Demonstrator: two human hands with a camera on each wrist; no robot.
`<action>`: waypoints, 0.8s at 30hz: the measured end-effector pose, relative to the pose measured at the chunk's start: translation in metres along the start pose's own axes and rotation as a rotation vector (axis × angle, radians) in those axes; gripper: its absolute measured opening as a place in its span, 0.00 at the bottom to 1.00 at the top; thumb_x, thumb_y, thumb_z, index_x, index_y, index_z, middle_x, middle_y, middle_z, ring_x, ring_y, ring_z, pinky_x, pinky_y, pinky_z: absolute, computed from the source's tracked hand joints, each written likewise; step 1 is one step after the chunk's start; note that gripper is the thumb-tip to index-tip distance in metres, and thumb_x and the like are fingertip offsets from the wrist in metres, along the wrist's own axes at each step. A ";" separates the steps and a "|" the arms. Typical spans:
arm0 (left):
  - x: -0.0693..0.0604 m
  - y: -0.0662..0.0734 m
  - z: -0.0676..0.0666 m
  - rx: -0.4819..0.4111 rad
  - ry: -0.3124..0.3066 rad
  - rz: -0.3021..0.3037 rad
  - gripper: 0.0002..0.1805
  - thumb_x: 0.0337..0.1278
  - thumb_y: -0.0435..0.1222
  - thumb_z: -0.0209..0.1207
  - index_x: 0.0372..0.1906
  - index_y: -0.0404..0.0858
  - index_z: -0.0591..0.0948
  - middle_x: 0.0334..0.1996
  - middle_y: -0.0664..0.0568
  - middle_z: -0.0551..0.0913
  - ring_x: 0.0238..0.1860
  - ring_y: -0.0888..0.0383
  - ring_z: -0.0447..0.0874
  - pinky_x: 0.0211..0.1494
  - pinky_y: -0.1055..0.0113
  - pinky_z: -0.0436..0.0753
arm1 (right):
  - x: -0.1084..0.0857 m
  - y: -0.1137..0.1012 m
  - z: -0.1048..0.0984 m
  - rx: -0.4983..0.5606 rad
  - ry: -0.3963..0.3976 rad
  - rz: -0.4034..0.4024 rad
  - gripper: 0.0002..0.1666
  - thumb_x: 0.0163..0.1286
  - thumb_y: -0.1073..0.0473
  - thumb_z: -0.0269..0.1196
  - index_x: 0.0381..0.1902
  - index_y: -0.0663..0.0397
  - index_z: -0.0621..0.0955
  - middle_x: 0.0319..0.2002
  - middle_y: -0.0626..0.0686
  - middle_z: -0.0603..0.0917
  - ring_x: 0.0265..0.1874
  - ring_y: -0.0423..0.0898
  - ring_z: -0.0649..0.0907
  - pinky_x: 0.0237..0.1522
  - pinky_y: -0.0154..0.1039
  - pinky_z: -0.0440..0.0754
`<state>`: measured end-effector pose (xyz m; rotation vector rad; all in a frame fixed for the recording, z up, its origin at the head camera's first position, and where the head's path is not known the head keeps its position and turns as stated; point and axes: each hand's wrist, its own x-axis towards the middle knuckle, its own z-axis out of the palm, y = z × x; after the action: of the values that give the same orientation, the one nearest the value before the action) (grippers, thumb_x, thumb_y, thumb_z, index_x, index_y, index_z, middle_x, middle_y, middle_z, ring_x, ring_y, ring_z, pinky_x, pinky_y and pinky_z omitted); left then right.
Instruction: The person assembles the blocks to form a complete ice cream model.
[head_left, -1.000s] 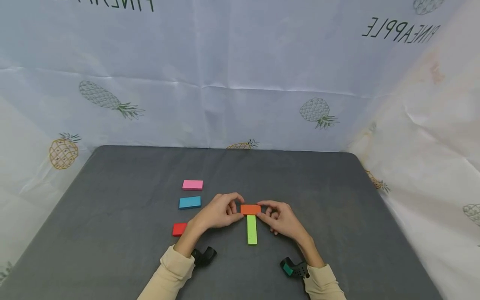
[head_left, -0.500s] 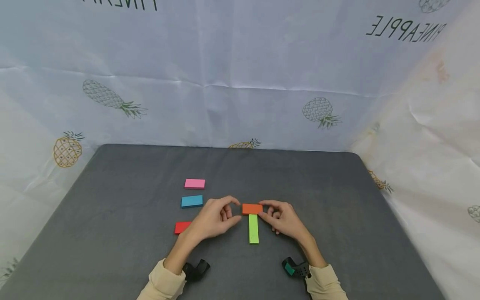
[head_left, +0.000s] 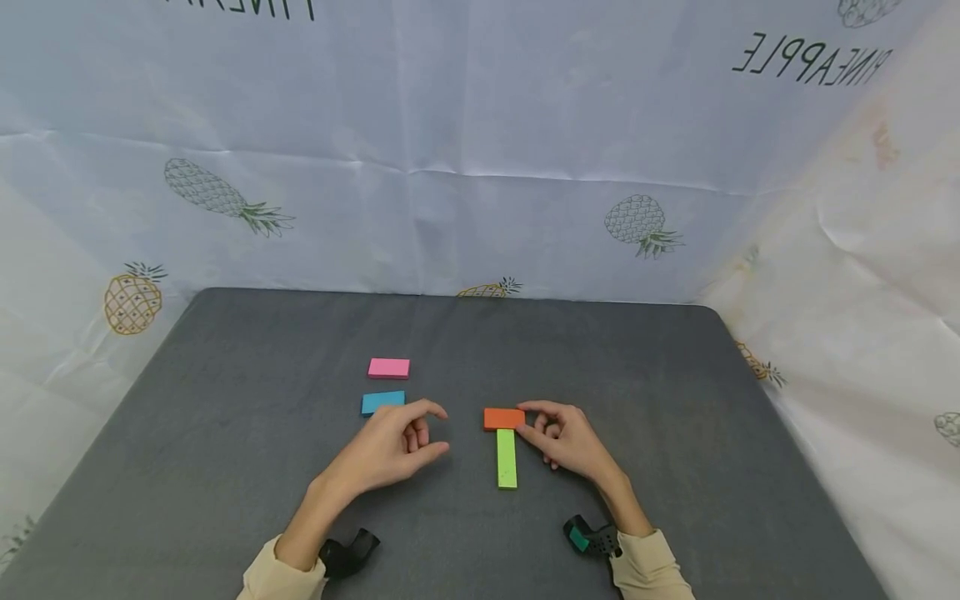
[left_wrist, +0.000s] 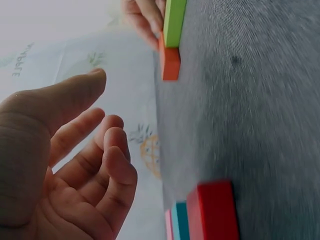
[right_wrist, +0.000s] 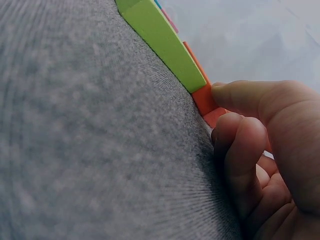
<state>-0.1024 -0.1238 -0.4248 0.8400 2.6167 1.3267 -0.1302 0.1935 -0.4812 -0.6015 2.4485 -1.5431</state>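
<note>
An orange block [head_left: 503,418] lies crosswise at the far end of a lime green block [head_left: 506,458], the two touching in a T shape. The thumb and index finger of my right hand [head_left: 566,433] pinch the orange block at its right end. My left hand [head_left: 390,446] hovers apart from the blocks, thumb and fingers spread with nothing between them. Beneath or beside it, the red block [left_wrist: 214,212] shows in the left wrist view but is hidden by the hand in the head view. A blue block [head_left: 382,402] is partly covered by the left hand.
A pink block [head_left: 388,368] lies beyond the blue one. All rest on a dark grey cloth-covered table [head_left: 637,358]. A pale pineapple-print sheet [head_left: 450,225] hangs behind the table and at its sides.
My left hand has let go of the orange block's left end and moved left, over the red block. The right hand keeps its pinch; the orange and green blocks stay put.
</note>
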 end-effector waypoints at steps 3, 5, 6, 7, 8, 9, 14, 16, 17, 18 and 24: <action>-0.009 -0.002 -0.009 0.008 0.000 -0.013 0.17 0.59 0.35 0.71 0.51 0.36 0.83 0.22 0.62 0.77 0.19 0.73 0.70 0.27 0.73 0.77 | 0.000 0.000 0.001 0.005 0.006 0.005 0.22 0.72 0.61 0.67 0.61 0.62 0.81 0.23 0.59 0.82 0.09 0.33 0.74 0.14 0.35 0.77; -0.015 -0.005 -0.016 0.016 0.001 -0.016 0.18 0.59 0.36 0.71 0.52 0.36 0.83 0.22 0.63 0.76 0.19 0.73 0.70 0.27 0.73 0.77 | 0.000 0.000 0.002 -0.003 0.011 0.012 0.22 0.71 0.62 0.66 0.61 0.62 0.81 0.23 0.59 0.82 0.09 0.33 0.73 0.14 0.35 0.77; -0.018 -0.007 -0.019 0.021 0.004 -0.014 0.18 0.58 0.36 0.71 0.52 0.36 0.83 0.22 0.63 0.76 0.19 0.73 0.70 0.27 0.73 0.77 | 0.000 -0.001 0.002 -0.008 0.013 0.017 0.22 0.71 0.63 0.66 0.61 0.63 0.80 0.23 0.60 0.82 0.09 0.32 0.73 0.14 0.34 0.77; -0.021 -0.009 -0.022 0.024 0.007 -0.011 0.18 0.58 0.36 0.71 0.52 0.36 0.83 0.22 0.63 0.76 0.19 0.74 0.70 0.27 0.73 0.77 | 0.000 -0.001 0.002 -0.014 0.015 0.021 0.22 0.71 0.64 0.66 0.61 0.63 0.80 0.23 0.60 0.82 0.09 0.32 0.73 0.13 0.34 0.77; -0.024 -0.011 -0.026 0.026 0.010 -0.007 0.17 0.59 0.36 0.71 0.51 0.36 0.83 0.21 0.63 0.76 0.19 0.74 0.69 0.26 0.73 0.77 | 0.000 -0.002 0.002 -0.018 0.017 0.025 0.22 0.72 0.64 0.66 0.61 0.64 0.80 0.23 0.61 0.81 0.09 0.32 0.73 0.13 0.34 0.76; -0.027 -0.013 -0.029 0.025 0.011 -0.004 0.17 0.59 0.37 0.71 0.51 0.36 0.83 0.21 0.64 0.76 0.19 0.74 0.69 0.26 0.73 0.77 | 0.000 -0.003 0.002 -0.021 0.018 0.027 0.22 0.72 0.65 0.65 0.61 0.65 0.80 0.23 0.62 0.81 0.09 0.32 0.73 0.13 0.33 0.76; -0.039 -0.021 -0.042 0.030 0.021 -0.023 0.17 0.59 0.38 0.72 0.50 0.38 0.84 0.21 0.66 0.76 0.19 0.73 0.69 0.26 0.73 0.76 | -0.002 -0.020 0.001 -0.008 0.017 0.029 0.20 0.71 0.69 0.64 0.59 0.70 0.80 0.23 0.65 0.80 0.09 0.33 0.73 0.14 0.33 0.76; -0.042 -0.023 -0.047 0.037 0.027 -0.044 0.17 0.57 0.38 0.73 0.50 0.39 0.84 0.21 0.66 0.75 0.19 0.72 0.69 0.27 0.73 0.76 | -0.003 -0.028 0.000 0.004 0.014 0.026 0.20 0.70 0.69 0.64 0.59 0.71 0.80 0.23 0.65 0.80 0.09 0.34 0.73 0.14 0.33 0.76; -0.044 -0.025 -0.049 0.042 0.031 -0.053 0.18 0.57 0.38 0.73 0.50 0.39 0.84 0.21 0.66 0.75 0.19 0.72 0.69 0.26 0.72 0.76 | -0.003 -0.030 0.000 0.010 0.013 0.024 0.20 0.71 0.69 0.64 0.59 0.71 0.80 0.23 0.65 0.80 0.10 0.34 0.73 0.14 0.33 0.76; -0.046 -0.026 -0.051 0.044 0.031 -0.063 0.18 0.57 0.39 0.73 0.50 0.39 0.84 0.21 0.66 0.75 0.19 0.72 0.70 0.26 0.72 0.76 | -0.003 -0.032 0.000 0.011 0.013 0.024 0.20 0.71 0.69 0.64 0.59 0.71 0.80 0.23 0.64 0.80 0.10 0.34 0.73 0.14 0.33 0.76; -0.053 -0.030 -0.057 0.053 0.011 -0.102 0.20 0.58 0.43 0.73 0.51 0.39 0.83 0.22 0.65 0.75 0.19 0.71 0.70 0.27 0.72 0.76 | -0.001 -0.013 0.003 -0.034 0.027 0.039 0.21 0.71 0.67 0.65 0.61 0.66 0.80 0.24 0.63 0.80 0.09 0.32 0.72 0.14 0.33 0.76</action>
<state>-0.0886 -0.2063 -0.4210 0.6968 2.6743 1.2453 -0.1249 0.1865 -0.4708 -0.5383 2.4962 -1.5074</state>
